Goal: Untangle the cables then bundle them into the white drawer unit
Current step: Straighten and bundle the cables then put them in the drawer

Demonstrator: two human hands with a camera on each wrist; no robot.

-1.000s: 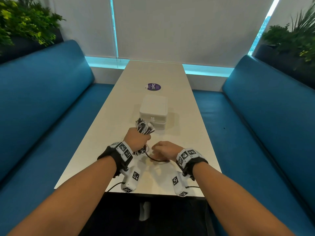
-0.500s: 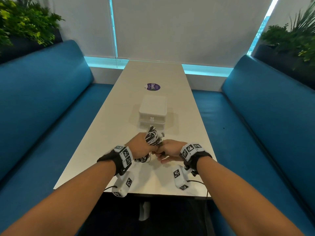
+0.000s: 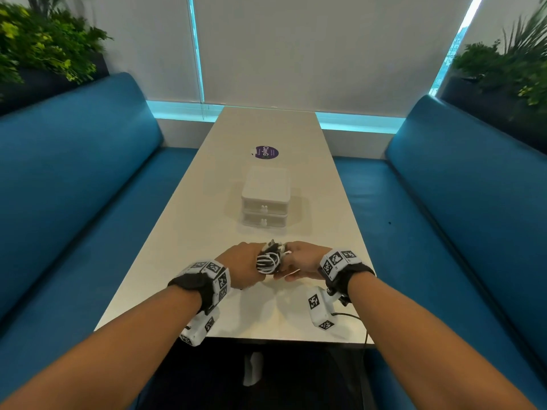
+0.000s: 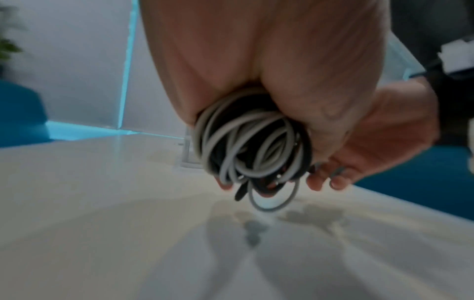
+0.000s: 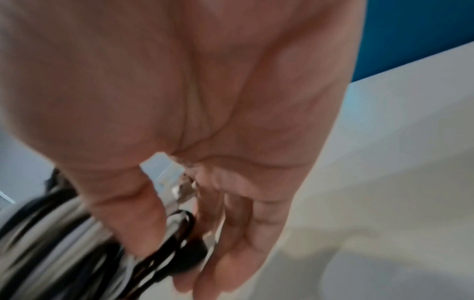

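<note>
Coiled black and white cables, clenched in the left hand to keep the loops together while the right hand pinches a loose end, short of the closed white drawer unit.

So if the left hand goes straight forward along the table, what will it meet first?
Probably the white drawer unit, directly ahead of the left hand that grips the cable bundle. The table between looks free, though depth is uncertain.

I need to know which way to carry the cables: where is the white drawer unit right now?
In the head view the white drawer unit stands mid-table, straight ahead beyond both hands, just short of the purple sticker; both drawers look shut.
</note>
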